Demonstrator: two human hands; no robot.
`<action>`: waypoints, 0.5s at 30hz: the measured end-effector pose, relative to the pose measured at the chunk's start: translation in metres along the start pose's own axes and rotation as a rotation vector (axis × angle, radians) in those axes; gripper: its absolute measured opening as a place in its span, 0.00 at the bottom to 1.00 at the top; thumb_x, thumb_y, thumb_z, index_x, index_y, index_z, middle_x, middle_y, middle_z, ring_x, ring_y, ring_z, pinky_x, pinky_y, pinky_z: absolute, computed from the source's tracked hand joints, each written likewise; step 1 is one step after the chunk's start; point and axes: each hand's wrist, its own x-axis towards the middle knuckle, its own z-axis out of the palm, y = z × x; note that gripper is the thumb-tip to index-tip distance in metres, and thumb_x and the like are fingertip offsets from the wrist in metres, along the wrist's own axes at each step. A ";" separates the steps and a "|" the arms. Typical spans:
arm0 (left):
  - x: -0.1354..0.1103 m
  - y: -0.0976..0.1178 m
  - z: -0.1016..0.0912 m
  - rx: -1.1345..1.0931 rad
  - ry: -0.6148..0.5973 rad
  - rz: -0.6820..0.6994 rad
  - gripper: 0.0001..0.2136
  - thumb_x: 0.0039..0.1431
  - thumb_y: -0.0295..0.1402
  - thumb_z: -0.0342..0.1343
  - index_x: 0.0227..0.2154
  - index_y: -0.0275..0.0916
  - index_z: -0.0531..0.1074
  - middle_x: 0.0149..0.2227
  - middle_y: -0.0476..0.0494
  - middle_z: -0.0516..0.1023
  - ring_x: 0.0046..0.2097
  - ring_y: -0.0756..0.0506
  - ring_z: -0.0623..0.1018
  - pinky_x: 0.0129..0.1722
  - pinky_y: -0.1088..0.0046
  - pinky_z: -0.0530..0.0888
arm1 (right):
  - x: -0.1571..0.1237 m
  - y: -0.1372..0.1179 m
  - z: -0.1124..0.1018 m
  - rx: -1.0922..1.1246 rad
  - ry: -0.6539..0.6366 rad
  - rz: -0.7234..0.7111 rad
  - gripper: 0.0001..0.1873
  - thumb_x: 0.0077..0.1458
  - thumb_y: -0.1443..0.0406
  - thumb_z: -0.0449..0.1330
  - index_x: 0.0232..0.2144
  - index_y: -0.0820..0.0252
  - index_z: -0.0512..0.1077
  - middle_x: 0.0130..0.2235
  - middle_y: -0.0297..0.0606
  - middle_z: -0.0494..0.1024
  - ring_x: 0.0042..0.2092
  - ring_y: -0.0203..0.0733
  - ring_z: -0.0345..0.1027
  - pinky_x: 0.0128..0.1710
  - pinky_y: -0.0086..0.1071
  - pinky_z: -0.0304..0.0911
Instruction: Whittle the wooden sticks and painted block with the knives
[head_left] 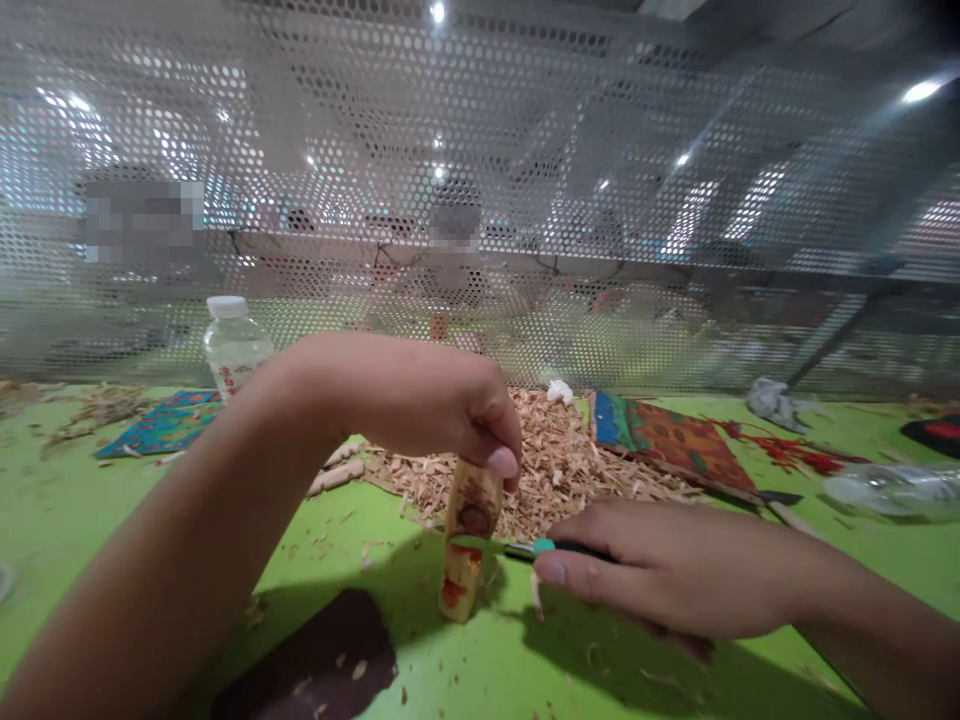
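My left hand (420,400) is closed over the top of a small wooden piece (466,545), pale with red and brown paint, standing upright on the green table (97,520). My right hand (667,570) grips a knife (517,548) with a teal collar. Its thin blade lies across the middle of the wooden piece, touching it.
A heap of wood shavings (555,460) lies behind the piece. A plastic bottle (234,345) stands at the back left near a colourful mat (161,425). A patterned cloth (675,440) is at the right, a dark patch (315,665) in front. Perforated metal screen (525,200) closes the back.
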 end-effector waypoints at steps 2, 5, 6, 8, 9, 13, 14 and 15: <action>0.001 0.000 0.000 0.006 0.017 -0.029 0.11 0.65 0.32 0.56 0.39 0.42 0.84 0.34 0.49 0.83 0.34 0.49 0.74 0.32 0.77 0.64 | 0.000 -0.002 0.000 0.083 -0.077 0.042 0.35 0.64 0.34 0.42 0.32 0.57 0.67 0.23 0.31 0.71 0.20 0.35 0.65 0.25 0.31 0.63; 0.001 -0.001 0.000 0.015 0.036 -0.044 0.10 0.65 0.32 0.55 0.38 0.42 0.84 0.33 0.49 0.83 0.33 0.50 0.73 0.31 0.77 0.63 | 0.001 -0.004 -0.001 0.161 -0.159 0.015 0.36 0.66 0.36 0.40 0.24 0.56 0.64 0.18 0.29 0.66 0.18 0.33 0.60 0.27 0.31 0.65; 0.001 -0.002 0.000 0.013 0.036 -0.039 0.10 0.64 0.32 0.56 0.38 0.42 0.84 0.33 0.50 0.83 0.32 0.50 0.73 0.31 0.77 0.63 | 0.001 -0.004 0.000 0.168 -0.167 0.004 0.37 0.66 0.37 0.41 0.21 0.56 0.63 0.16 0.29 0.66 0.18 0.33 0.60 0.29 0.32 0.65; 0.001 -0.002 0.000 -0.001 0.033 -0.031 0.10 0.64 0.32 0.56 0.37 0.42 0.83 0.32 0.50 0.82 0.32 0.50 0.73 0.31 0.77 0.63 | 0.002 -0.004 0.000 0.171 -0.174 -0.007 0.38 0.66 0.37 0.40 0.17 0.56 0.61 0.15 0.30 0.65 0.18 0.33 0.60 0.31 0.32 0.66; 0.001 -0.002 0.000 -0.009 0.032 -0.029 0.10 0.64 0.32 0.56 0.37 0.41 0.83 0.32 0.50 0.82 0.32 0.50 0.73 0.31 0.77 0.63 | 0.002 -0.004 0.000 0.170 -0.181 -0.009 0.39 0.66 0.36 0.40 0.16 0.56 0.60 0.15 0.31 0.65 0.18 0.33 0.59 0.32 0.33 0.66; 0.001 -0.001 0.001 0.006 0.034 -0.023 0.09 0.64 0.32 0.56 0.35 0.41 0.83 0.30 0.51 0.81 0.31 0.50 0.72 0.30 0.77 0.62 | 0.002 -0.006 0.000 0.167 -0.172 0.037 0.37 0.65 0.36 0.41 0.22 0.56 0.64 0.15 0.29 0.65 0.17 0.33 0.59 0.29 0.32 0.65; 0.001 -0.001 0.001 0.015 0.035 -0.019 0.10 0.64 0.31 0.56 0.35 0.40 0.83 0.30 0.51 0.81 0.31 0.50 0.72 0.29 0.77 0.62 | 0.001 -0.007 0.001 0.146 -0.139 0.063 0.36 0.65 0.36 0.42 0.26 0.57 0.66 0.16 0.29 0.67 0.17 0.34 0.60 0.28 0.32 0.64; 0.001 -0.001 0.001 0.022 0.036 -0.015 0.10 0.64 0.31 0.56 0.36 0.40 0.83 0.30 0.50 0.81 0.31 0.50 0.73 0.29 0.77 0.63 | 0.000 -0.008 0.003 0.103 -0.086 0.079 0.35 0.65 0.36 0.42 0.29 0.57 0.68 0.19 0.30 0.70 0.19 0.36 0.63 0.28 0.32 0.63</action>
